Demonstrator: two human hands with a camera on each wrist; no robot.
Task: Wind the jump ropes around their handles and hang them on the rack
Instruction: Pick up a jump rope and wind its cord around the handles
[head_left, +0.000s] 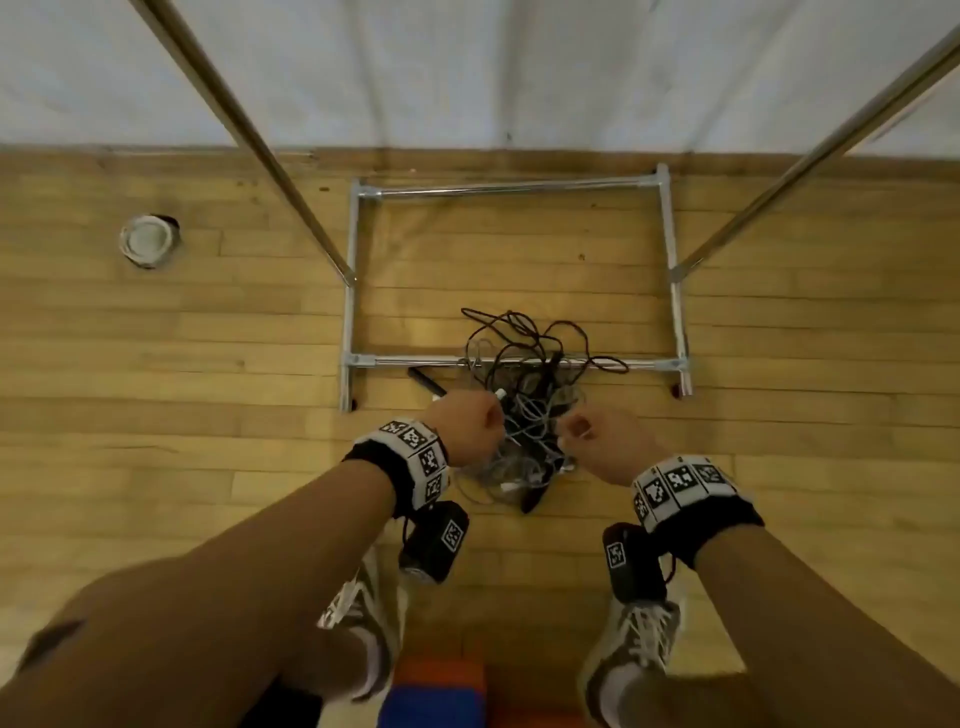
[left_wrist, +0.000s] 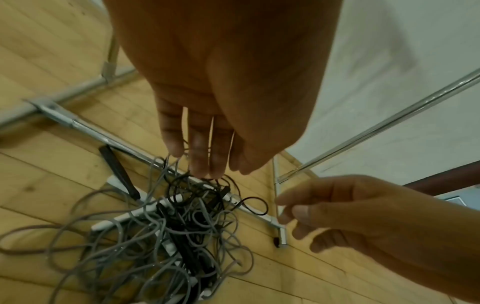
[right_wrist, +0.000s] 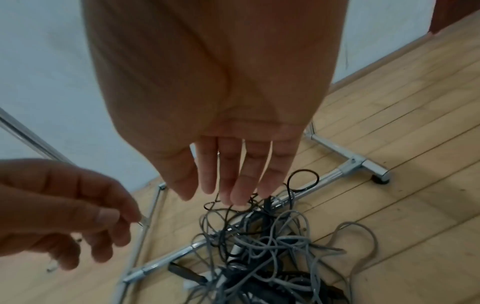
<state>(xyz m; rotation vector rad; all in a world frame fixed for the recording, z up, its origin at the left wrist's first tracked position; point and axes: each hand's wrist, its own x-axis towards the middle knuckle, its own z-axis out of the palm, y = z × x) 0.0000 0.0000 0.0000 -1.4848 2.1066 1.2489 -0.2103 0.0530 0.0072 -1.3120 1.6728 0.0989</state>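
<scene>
A tangle of grey and black jump ropes (head_left: 524, 415) lies on the wooden floor across the front bar of the metal rack's base (head_left: 405, 360). A black handle (head_left: 427, 382) sticks out at its left, and a white handle (left_wrist: 122, 219) lies under the strands. My left hand (head_left: 467, 421) hovers over the pile's left side with fingers curled; grey strands rise to its fingertips (left_wrist: 171, 148). My right hand (head_left: 592, 431) hangs over the right side with relaxed fingers (right_wrist: 233, 195) just above a black loop, and nothing shows in it.
Two slanted rack uprights (head_left: 249, 140) (head_left: 810, 161) rise on either side of the base frame. A white wall (head_left: 467, 67) stands behind. A round white fitting (head_left: 147, 240) sits in the floor at left. My shoes (head_left: 363, 613) and an orange and blue object (head_left: 441, 686) are below.
</scene>
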